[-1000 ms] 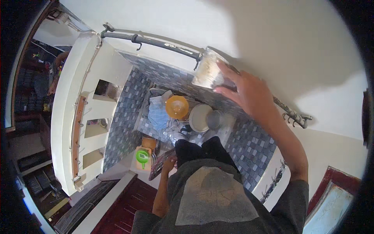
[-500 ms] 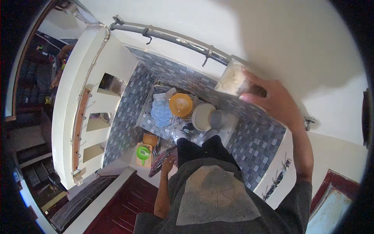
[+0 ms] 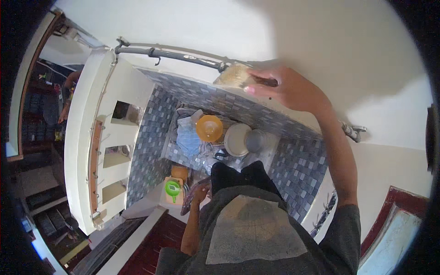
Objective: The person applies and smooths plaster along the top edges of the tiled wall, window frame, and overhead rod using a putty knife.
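Note:
Raised at the wall, my right hand (image 3: 294,89) is closed around a wide brush with pale cream bristles (image 3: 233,76). Its brown part shows between my thumb and fingers. The bristles are against a dark horizontal rail (image 3: 183,57) with hooks, where it runs along the white wall above the tiles. Low at my left side, my left hand (image 3: 200,194) grips a dark reddish patterned cloth (image 3: 186,206), which hangs down beside my leg.
Below are an orange basin (image 3: 209,128), a white tub (image 3: 237,140), a grey bucket (image 3: 257,140) and light blue cloth (image 3: 188,137). A green strainer (image 3: 173,189) lies on a board at lower left. A hook strip (image 3: 96,169) lines the niche wall.
My right hand has slid the brush leftward and slightly up along the rail. My left hand keeps the cloth low at my side. The view has shifted a little.

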